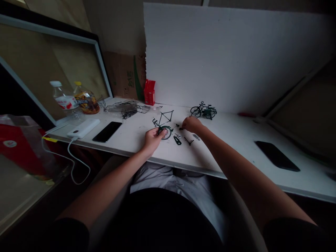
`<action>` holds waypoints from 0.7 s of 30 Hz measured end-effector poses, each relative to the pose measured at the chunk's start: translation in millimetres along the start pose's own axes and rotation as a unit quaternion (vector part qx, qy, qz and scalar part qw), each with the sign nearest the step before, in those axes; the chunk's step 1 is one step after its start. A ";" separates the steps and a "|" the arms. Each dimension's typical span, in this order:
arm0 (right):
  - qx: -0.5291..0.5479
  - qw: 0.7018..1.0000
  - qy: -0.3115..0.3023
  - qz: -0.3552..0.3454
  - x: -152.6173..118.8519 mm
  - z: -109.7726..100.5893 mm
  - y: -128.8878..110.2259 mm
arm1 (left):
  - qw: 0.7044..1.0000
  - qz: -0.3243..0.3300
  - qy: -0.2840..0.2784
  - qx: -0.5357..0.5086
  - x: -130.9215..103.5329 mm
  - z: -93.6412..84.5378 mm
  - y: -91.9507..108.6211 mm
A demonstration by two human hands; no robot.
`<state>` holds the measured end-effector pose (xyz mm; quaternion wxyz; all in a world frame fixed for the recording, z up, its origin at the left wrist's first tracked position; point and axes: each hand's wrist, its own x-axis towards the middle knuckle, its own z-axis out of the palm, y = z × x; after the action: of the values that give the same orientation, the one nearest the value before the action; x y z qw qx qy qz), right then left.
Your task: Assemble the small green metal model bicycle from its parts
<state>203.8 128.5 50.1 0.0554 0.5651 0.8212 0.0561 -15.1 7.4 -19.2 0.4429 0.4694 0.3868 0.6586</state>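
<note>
My left hand (154, 139) grips a small model bicycle frame (166, 119) by its wheel (166, 133), with the thumb on the spokes. The dark green frame points up and away from the hand. My right hand (192, 124) is closed, fingers down at the table beside some small dark parts (177, 125); whatever its fingertips hold is hidden. Nearer me on the white table lie a green chain-guard-like part (177, 140), a thin dark forked part (188, 141) and a small silvery part (196, 137).
An assembled model bicycle (203, 110) stands at the back. Leftward are a phone (107, 132), a power bank (83, 128), two bottles (86, 100), clear packaging (122, 107) and a red box (149, 92). A black slab (277, 155) lies at right.
</note>
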 end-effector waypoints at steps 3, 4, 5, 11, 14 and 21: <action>-0.003 1.000 0.026 -0.017 -4.5 3.5 -4.2 | 1.000 0.004 -0.005 0.003 -0.4 0.4 0.1; -0.006 0.999 0.033 -0.021 -5.4 5.1 -5.2 | 1.000 0.004 -0.007 0.004 -0.4 0.4 0.0; -0.009 0.999 0.039 -0.026 -6.1 6.8 -5.8 | 1.000 0.004 -0.009 0.005 -0.4 0.3 -0.1; -0.025 0.997 0.051 -0.045 -6.3 12.6 -2.8 | 1.000 0.003 -0.012 0.006 0.3 0.0 -1.5; -0.031 0.997 0.056 -0.039 -6.4 13.6 -3.3 | 1.000 0.000 -0.014 0.008 0.4 0.4 -1.6; -0.052 0.996 0.065 -0.039 -11.7 14.3 -20.3 | 1.000 -0.005 -0.017 0.010 -0.4 0.5 -1.2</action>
<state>191.5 110.8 33.1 0.0330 0.5243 0.8404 0.1331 -14.3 7.5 -20.3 0.4483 0.4830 0.3877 0.6446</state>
